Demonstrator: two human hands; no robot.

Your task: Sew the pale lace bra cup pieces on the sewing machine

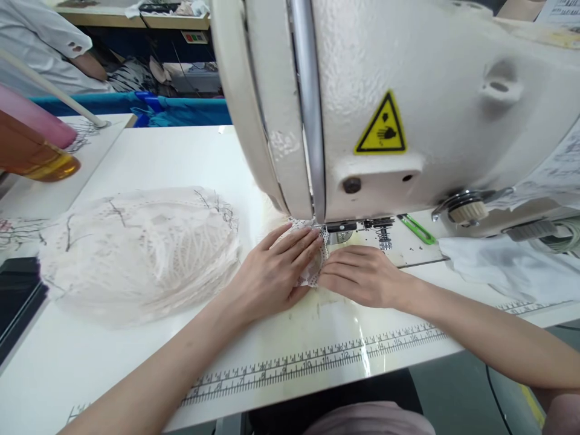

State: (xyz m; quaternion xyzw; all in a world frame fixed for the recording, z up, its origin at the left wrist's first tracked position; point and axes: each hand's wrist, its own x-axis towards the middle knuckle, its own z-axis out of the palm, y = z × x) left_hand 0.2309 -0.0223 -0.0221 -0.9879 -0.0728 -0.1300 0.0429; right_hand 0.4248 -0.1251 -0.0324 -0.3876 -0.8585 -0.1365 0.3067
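My left hand (276, 269) lies flat with fingers stretched out on a small piece of white lace (316, 257), pressing it to the table. Beside it, my right hand (360, 275) rests flat on the same lace, fingertips pointing left and nearly meeting the left hand. The lace runs under the head of a cream sewing machine (389, 103), close to its presser foot (385, 232) on the metal plate (408, 248). Most of the lace is hidden beneath my fingers.
A heap of pale lace pieces (140, 251) sits left on the white table (158, 157). Printed rulers (317, 359) line the front edge. White cloth (498, 269) lies right, green tweezers (417, 229) near the plate. An amber bottle (31, 154) and another person's sleeve (40, 42) are far left.
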